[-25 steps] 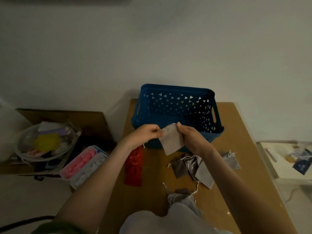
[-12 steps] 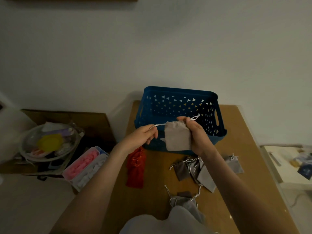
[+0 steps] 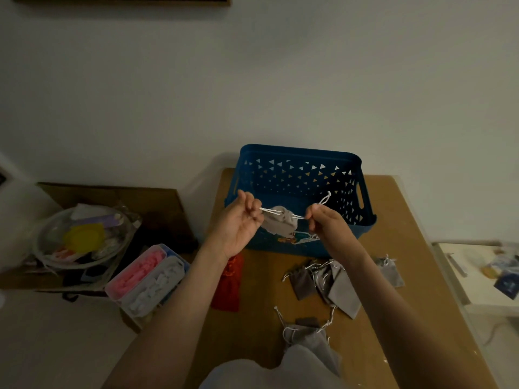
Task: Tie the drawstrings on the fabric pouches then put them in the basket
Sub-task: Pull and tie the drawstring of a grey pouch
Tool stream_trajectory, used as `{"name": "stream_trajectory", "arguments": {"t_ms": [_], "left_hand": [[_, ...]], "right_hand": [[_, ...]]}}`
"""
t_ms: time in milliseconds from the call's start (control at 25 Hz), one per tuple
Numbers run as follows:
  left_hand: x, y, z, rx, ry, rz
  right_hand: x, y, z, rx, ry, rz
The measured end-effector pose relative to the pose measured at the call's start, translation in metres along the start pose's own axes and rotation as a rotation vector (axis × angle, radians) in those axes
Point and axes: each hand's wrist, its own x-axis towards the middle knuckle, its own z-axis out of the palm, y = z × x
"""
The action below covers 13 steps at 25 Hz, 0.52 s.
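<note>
Both hands have moved apart since the last moment. My right hand (image 3: 325,224) no longer holds the cloth body of the grey pouch (image 3: 280,226) and grips cord instead. My left hand (image 3: 238,220) pinches one end of the white drawstrings (image 3: 271,211) between thumb and curled fingers, and my right hand pinches the other end, with a loop sticking up above its knuckles. The cords run taut between my hands. The pouch hangs from them with its mouth gathered, in the air in front of the near wall of the blue basket (image 3: 297,153).

A colourful sticker (image 3: 304,237) on that wall is mostly hidden behind the pouch and my right hand, and I cannot read its letters.

On the wooden counter (image 3: 398,220), a red pouch (image 3: 229,284) lies under my left forearm. A heap of grey pouches (image 3: 328,280) lies under my right forearm, with one more (image 3: 389,269) just beyond it and another (image 3: 309,336) nearest me. Off the counter to the left are tubs of pink and white pieces (image 3: 146,276).
</note>
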Motion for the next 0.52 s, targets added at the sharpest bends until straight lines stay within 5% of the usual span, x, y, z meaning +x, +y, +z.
{"name": "stream_trajectory", "arguments": {"t_ms": [240, 520], "left_hand": [[0.002, 0.005, 0.024, 0.859, 0.092, -0.054], [0.010, 0.009, 0.034, 0.811, 0.298, -0.159]], "right_hand": [[-0.006, -0.033, 0.007, -0.488, -0.011, -0.030], [-0.005, -0.069, 0.025, -0.537, -0.106, -0.226]]}}
